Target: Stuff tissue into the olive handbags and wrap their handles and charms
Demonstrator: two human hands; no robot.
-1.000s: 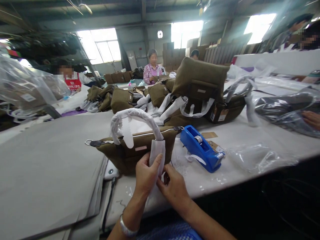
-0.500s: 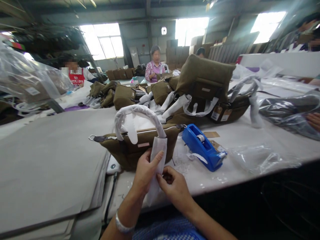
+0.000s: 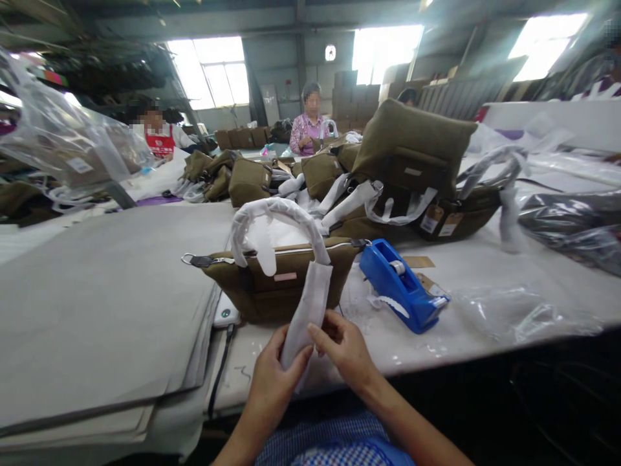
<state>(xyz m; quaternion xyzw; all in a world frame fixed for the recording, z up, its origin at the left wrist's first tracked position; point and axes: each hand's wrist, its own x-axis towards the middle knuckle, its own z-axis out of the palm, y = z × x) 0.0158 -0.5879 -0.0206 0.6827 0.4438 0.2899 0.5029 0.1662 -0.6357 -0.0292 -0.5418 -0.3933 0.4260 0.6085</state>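
Head view, olive bag zipped, handle foam-wrapped

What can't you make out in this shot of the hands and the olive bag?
Head view:
- Right hand fingertips: hidden behind the white wrap strip.
- Olive bag bottom: covered by the strip and left hand.
- Pink label: too small to read.
- Tape dispenser roll: mostly inside its housing.
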